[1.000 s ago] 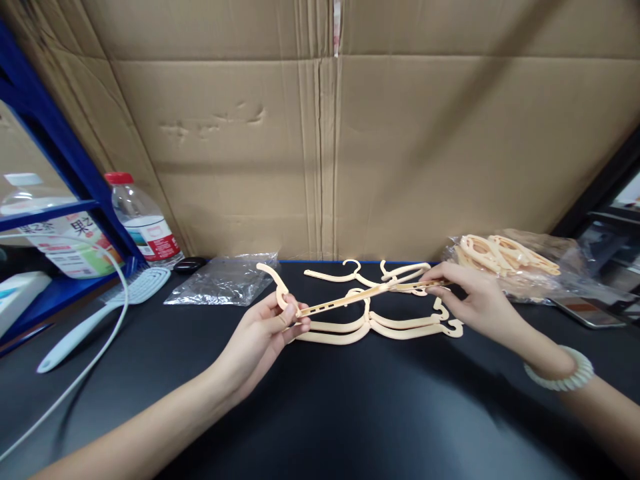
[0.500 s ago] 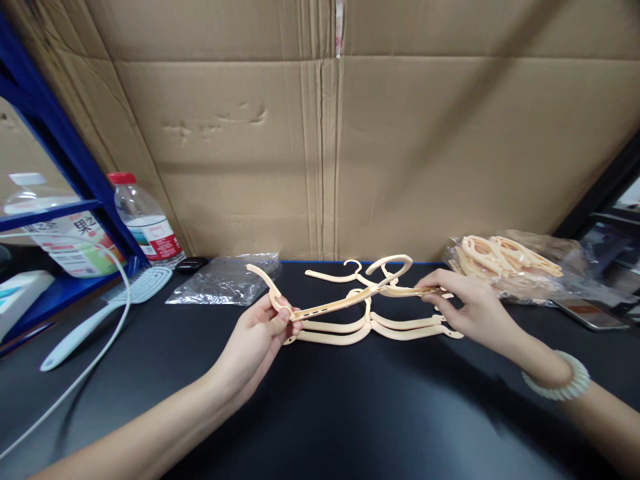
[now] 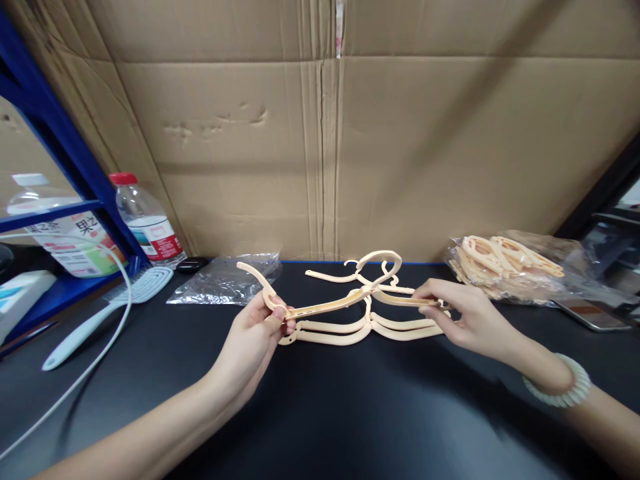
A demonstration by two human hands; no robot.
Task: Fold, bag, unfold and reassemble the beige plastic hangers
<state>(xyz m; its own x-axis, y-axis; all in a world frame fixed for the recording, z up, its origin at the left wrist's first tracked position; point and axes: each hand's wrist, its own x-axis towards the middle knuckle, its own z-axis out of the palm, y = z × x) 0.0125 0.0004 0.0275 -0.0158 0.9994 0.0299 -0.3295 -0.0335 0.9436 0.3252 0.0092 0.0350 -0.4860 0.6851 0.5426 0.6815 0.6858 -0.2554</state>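
Between my two hands, above the black table, is a cream folding plastic clothes hanger; its hook loops up and back. My left hand pinches its left end, where a curved end piece sticks up and to the left. The fingers of my right hand are closed on the end of its right arm, partly hiding it. Under and behind it, more unfolded hangers of the same kind lie on the table, with another hanger farther back. They overlap, so some parts are hidden.
A clear bag of folded hangers and a phone lie at the right. Leftward are an empty-looking plastic bag, a pale blue hairbrush, a white cable and a red-capped bottle. A cardboard wall stands behind.
The held hanger has shifted slightly left, and its hook has tilted a little. Both hands keep their hold, the left moving slightly left.
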